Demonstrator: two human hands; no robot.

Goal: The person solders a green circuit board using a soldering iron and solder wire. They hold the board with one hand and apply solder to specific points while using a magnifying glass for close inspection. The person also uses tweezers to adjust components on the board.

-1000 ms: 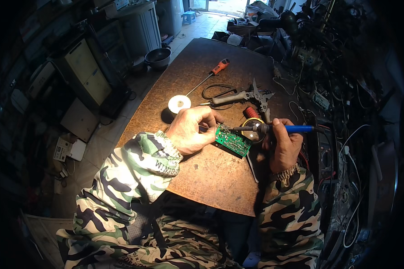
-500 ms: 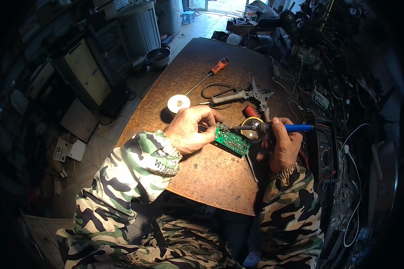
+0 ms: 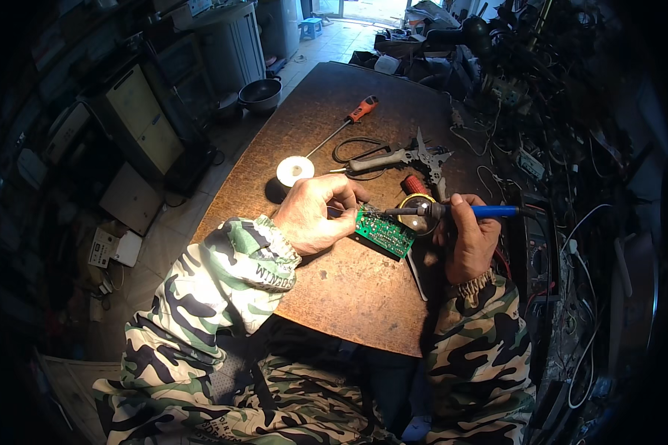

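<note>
On my feed I see a green rectangular circuit board (image 3: pixel 386 236), pale-speckled, slanting down rightward. The blue-handled, dark-shafted soldering iron (image 3: pixel 437 211) points left, tip at the board's upper end.

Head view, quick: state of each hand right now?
Left hand: closed in a pinch at the circuit board; exactly what it grips cannot be told.
Right hand: closed, holding the soldering iron.
</note>
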